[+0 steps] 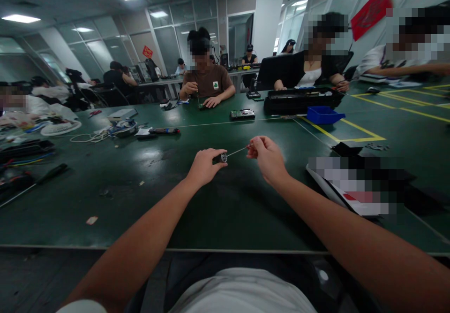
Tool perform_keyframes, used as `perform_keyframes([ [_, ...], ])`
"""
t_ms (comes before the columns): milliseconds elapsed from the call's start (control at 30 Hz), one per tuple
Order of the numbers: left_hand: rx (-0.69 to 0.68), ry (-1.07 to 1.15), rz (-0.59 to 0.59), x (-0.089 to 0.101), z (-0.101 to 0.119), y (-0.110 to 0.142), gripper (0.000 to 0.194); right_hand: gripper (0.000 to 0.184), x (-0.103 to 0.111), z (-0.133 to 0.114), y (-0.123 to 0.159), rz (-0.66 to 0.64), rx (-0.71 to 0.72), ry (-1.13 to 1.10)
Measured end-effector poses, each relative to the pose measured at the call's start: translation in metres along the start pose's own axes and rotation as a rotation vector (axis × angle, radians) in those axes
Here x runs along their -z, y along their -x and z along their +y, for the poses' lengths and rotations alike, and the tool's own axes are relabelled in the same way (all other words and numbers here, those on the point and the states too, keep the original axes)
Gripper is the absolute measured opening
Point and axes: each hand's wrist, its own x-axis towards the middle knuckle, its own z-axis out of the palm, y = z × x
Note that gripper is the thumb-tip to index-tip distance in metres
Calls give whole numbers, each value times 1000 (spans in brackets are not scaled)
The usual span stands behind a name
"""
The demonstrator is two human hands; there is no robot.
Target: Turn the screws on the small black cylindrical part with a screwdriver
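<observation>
My left hand grips a small dark cylindrical part between thumb and fingers. Its round end, which has a metallic look, faces right. In my right hand is a thin screwdriver, pinched near its reddish handle, most of which the fingers cover. The slim metal shaft points left, and its tip reaches the end face of the cylinder; whether it sits in a screw is too small to tell. Both hands are above the green table, near its middle.
A blue bin and a long black case are at the far right. An open circuit-board device lies ahead. Cables and a long screwdriver lie left. Co-workers sit opposite, one person handling a board.
</observation>
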Motion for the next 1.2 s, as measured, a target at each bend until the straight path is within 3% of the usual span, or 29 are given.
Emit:
perform_keyframes([
  [333, -28, 34, -68, -3, 0, 1, 40, 22, 0, -11, 13, -94, 253, 396],
  [567, 31, 30, -123, -3, 0, 1, 43, 24, 4, -15, 10, -28, 271, 541],
  [833, 122, 157, -12, -8, -2, -2, 29, 24, 7, -14, 8, 9, 287, 511],
  [967, 227, 281, 67, -9, -1, -4, 37, 25, 7, -17, 9, -3, 277, 459],
  [1100, 285, 231, 48, -6, 1, -4, 33, 24, 7, -18, 11, 1, 284, 408],
  [1200, 227, 105, -6, -6, 5, -3, 27, 24, 8, -18, 10, 14, 291, 399],
])
